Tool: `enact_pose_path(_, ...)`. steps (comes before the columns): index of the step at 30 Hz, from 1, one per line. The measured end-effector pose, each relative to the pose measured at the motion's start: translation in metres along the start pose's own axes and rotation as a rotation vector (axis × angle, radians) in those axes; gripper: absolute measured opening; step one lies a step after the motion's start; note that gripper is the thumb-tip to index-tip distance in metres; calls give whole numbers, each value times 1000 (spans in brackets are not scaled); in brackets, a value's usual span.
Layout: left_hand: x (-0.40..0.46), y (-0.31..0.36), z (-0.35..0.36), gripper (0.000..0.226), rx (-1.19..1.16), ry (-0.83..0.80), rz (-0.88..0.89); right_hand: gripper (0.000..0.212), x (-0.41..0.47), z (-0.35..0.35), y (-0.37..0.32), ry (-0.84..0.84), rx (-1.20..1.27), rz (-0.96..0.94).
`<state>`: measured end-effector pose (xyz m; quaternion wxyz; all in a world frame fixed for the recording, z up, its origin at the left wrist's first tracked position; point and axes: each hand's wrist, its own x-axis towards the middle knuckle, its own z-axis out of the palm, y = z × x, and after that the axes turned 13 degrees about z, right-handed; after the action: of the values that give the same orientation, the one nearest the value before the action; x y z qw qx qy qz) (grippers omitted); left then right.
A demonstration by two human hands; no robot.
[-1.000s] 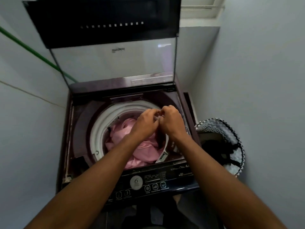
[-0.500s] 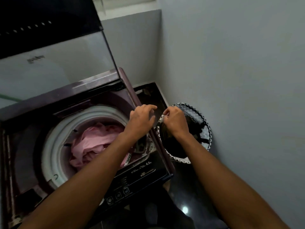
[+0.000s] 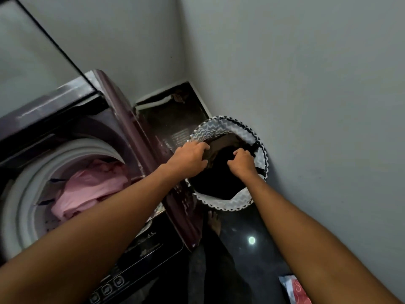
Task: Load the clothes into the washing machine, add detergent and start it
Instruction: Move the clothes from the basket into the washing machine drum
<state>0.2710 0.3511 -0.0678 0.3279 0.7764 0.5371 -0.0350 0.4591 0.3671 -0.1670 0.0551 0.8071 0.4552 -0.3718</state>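
Both reaching into the laundry basket [image 3: 221, 130] beside the washing machine [image 3: 122, 119]: left hand [image 3: 190, 157] curled over dark clothes [image 3: 219, 178] at the rim, right hand [image 3: 242, 162] gripping the same dark fabric. Pink clothes [image 3: 87, 189] already in the drum. On the control panel [image 3: 144, 249], script ending "6.5" readable, rest blurred. Red and white packet [image 3: 294, 289] on floor.

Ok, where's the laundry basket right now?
In the head view the laundry basket stands on the floor right of the washing machine, against the wall, with both hands reaching into it.
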Motion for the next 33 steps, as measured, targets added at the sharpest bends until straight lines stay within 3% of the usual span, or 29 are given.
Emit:
enact_pose_path(4, 30, -3, 26, 59, 5, -121, -42, 58, 44, 22, 12, -73, -23, 91)
enact_pose_path(8, 48, -9, 44, 60, 21, -131, -45, 63, 80, 54, 18, -188, 34, 266)
enact_pose_path(12, 57, -13, 55, 62, 28, -168, -49, 89, 86, 92, 22, -223, 105, 293)
enact_pose_path(17, 72, -18, 63, 58, -52, -168, -10, 97, 84, 108, 14, 22, 562, 386)
enact_pose_path(20, 74, -19, 67, 57, -105, -151, -32, 98, 95, 102, 10, 0, 869, 597)
enact_pose_path(22, 75, -18, 69, 57, -104, -153, -43, 87, 104, 95, 15, -113, 927, 693)
enact_pose_path(24, 76, -18, 70, 57, -119, -152, -47, 53, 110, 91, 20, -156, 862, 611)
enact_pose_path(26, 75, -17, 70, 59, -133, -175, -57, 21, 103, 76, 16, -93, 809, 468)
enact_pose_path(30, 68, -11, 65, 74, -193, -145, -97, 14, 53, 21, -22, -189, 951, 305)
enact_pose_path(33, 63, -1, 52, 81, -300, -53, -94, 27, 13, -20, -51, -267, 967, 115)
